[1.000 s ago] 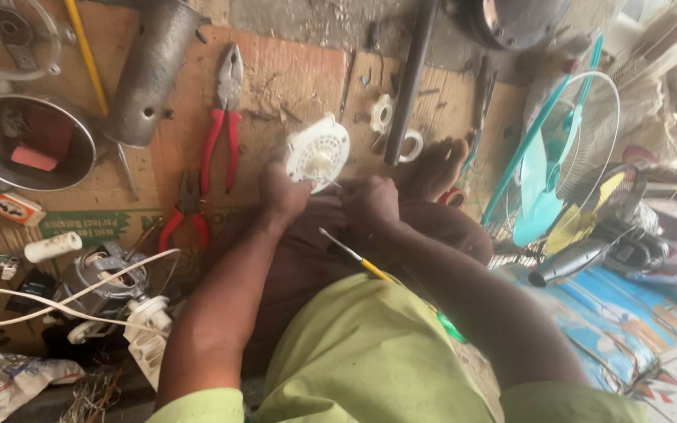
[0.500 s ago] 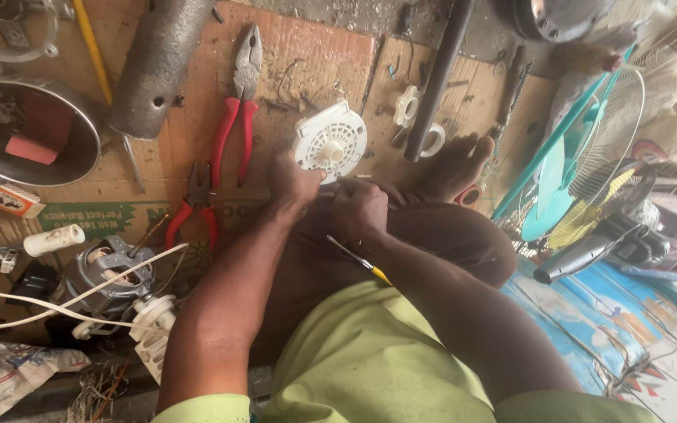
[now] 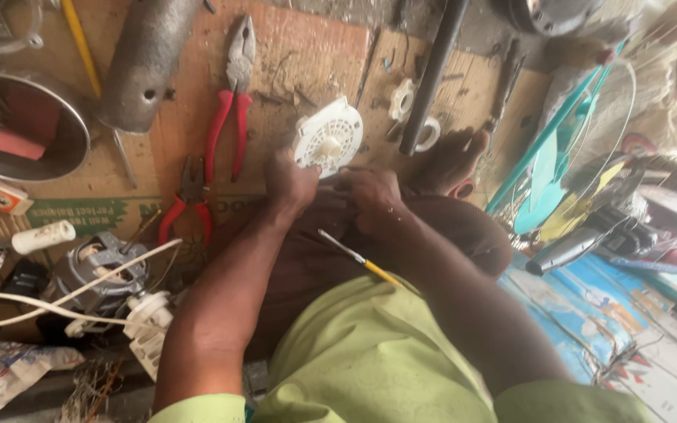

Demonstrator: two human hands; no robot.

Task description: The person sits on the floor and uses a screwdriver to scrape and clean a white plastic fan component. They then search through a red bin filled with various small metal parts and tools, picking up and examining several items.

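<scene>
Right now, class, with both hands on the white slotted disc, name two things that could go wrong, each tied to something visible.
1. The yellow-handled screwdriver lies loose across the lap, its tip near the left hand; a shift of the leg could drop it or jab skin.
2. The white slotted disc is pinched only at its lower edge by the left hand and right hand; it could slip onto the cluttered cardboard, where small parts may scatter.

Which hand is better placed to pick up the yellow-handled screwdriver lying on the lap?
Right, probably. The right hand sits just above the screwdriver, while the left hand grips the white round part.
</scene>
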